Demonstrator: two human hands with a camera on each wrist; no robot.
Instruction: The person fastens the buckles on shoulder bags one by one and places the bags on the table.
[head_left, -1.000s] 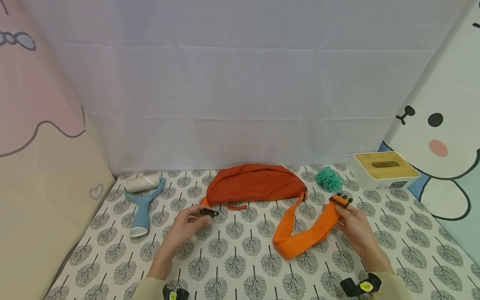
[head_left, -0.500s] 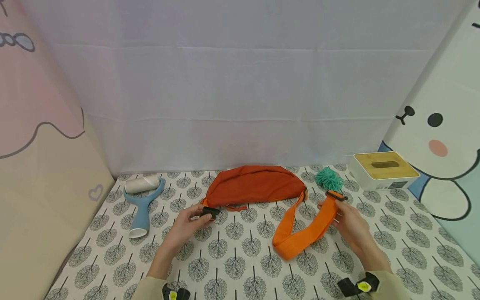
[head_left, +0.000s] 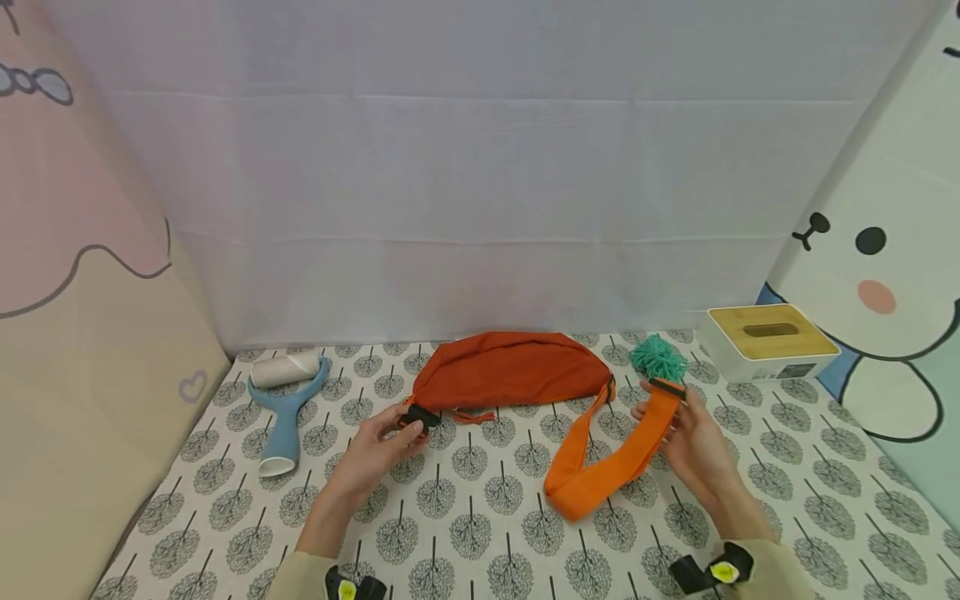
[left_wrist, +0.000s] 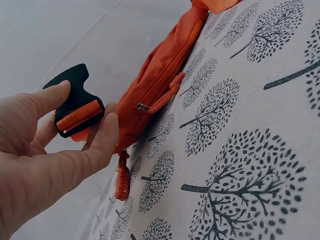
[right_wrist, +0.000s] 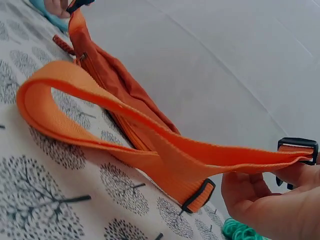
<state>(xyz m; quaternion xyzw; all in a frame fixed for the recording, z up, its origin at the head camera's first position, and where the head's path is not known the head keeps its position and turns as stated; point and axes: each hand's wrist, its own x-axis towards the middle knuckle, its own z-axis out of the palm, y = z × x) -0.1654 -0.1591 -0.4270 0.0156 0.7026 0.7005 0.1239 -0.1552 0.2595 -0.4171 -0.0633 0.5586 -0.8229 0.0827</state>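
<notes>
One left hand [head_left: 375, 450] and one right hand [head_left: 701, 446] hold a bag [head_left: 517, 367].
The left pinches a black buckle [left_wrist: 82, 95]; the right grips the looped orange strap [head_left: 585, 497]. Behind, the puffy red-orange bag sits on tree-print cloth [head_left: 491, 467]. Far right, the label [head_left: 797, 370] on a white box [head_left: 727, 350] is too small to read.

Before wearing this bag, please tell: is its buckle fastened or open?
Open: the left hand holds the buckle, apart from the strap end in the right hand.
</notes>
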